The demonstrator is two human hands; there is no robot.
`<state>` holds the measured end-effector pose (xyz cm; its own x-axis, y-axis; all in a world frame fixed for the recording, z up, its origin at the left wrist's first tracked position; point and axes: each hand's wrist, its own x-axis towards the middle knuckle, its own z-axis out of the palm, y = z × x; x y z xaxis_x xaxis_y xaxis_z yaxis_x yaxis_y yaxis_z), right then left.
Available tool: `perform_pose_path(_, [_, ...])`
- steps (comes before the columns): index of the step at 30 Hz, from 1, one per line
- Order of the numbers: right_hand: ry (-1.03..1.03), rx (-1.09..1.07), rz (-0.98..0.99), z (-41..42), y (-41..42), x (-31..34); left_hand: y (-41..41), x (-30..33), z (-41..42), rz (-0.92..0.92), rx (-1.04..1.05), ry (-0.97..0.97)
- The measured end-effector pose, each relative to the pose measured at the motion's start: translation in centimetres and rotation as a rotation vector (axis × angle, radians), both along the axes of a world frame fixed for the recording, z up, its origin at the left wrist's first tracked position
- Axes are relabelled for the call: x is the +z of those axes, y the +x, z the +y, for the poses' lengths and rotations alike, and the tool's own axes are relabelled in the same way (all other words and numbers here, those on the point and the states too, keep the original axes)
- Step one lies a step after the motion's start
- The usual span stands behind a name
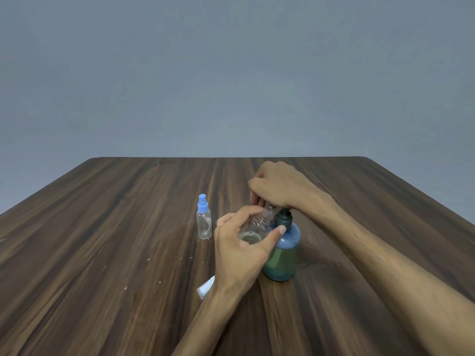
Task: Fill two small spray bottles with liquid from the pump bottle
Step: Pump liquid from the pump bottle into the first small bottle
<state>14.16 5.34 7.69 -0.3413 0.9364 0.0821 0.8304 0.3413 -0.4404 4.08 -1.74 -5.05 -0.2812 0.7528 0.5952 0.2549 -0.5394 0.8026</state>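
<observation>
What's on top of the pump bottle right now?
The right hand rests on the pump bottle, covering its pump head and spout. The left hand holds an uncapped spray bottle tilted against it. Liquid flow is hidden.

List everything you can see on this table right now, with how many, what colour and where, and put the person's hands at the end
Table: one, dark brown wood grain, fills the lower half of the view.
Capped spray bottle: one, clear with a blue spray top, upright on the table, left of the hands and apart from them.
Open spray bottle: one, clear, no cap, tilted with its threaded neck toward the pump head.
Pump bottle: one, blue-green with a dark pump head, upright on the table right of centre.
Small white object: one, white, on the table partly hidden behind the left wrist; possibly the removed cap, cannot tell.
Left hand: one, holds the open spray bottle.
Right hand: one, rests on top of the pump head, fingers curled down.
</observation>
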Motion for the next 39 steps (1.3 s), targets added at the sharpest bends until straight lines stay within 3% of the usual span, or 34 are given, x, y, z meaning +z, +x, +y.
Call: perform_pose_path(39, [0.002,0.0,-0.067,-0.71,-0.23,0.15,-0.12,-0.2,0.03,0.022,0.014,-0.002])
